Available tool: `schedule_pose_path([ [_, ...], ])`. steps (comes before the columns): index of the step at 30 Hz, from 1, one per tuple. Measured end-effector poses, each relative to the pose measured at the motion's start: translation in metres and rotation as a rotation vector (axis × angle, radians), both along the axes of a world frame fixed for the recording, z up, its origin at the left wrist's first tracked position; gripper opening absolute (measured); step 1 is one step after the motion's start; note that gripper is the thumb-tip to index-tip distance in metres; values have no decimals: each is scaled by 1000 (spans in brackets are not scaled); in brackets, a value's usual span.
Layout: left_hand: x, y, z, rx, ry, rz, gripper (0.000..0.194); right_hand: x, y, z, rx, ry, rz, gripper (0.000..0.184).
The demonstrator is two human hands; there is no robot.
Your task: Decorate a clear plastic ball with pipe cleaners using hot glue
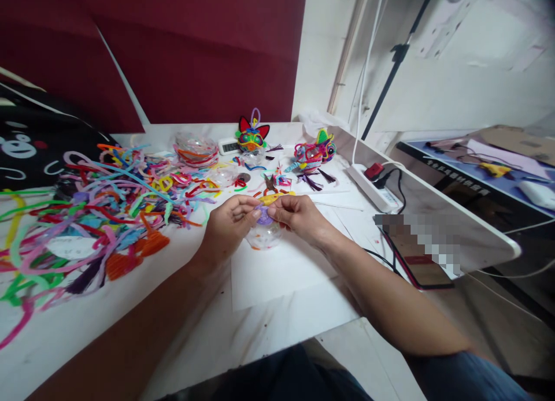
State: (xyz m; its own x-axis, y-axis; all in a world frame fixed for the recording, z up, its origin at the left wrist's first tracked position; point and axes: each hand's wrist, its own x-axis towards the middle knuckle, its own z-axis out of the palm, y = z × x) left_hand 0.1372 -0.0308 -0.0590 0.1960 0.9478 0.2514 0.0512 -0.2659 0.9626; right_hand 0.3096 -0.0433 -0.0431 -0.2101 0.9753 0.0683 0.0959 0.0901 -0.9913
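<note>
Between my two hands is a small coil of purple pipe cleaner [263,214]. My left hand [232,223] pinches its left side with thumb and fingers, and my right hand [297,216] pinches its right side. Just below the coil, a clear plastic ball or dome [264,238] rests on white paper [277,279]; whether it touches the coil I cannot tell. A yellow piece [269,199] shows right behind my fingertips. Farther back lie pliers or cutters [271,183], partly hidden by small colourful bits.
A big heap of colourful pipe cleaners [125,199] covers the left side. Stacked clear domes [196,151], a finished animal-face ornament [251,136] and a fish-like ornament [315,151] stand at the back. To the right are a power strip [373,187] and a phone [416,259].
</note>
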Motion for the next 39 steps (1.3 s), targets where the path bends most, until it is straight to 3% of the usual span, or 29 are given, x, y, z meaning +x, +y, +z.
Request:
schedule_pose_path([
  [15,1,-3,1,-74,-29,-10,35,-1,0,-5,-19,46,37,42],
  [21,2,-1,-3,-68,-34,16,33,0,1,-2,-46,41,-21,38],
  [30,-5,10,-15,90,114,133,27,3,4,-3,-71,13,-129,13],
  [39,-11,10,-10,282,295,164,22,-1,11,-14,-59,8,-124,21],
])
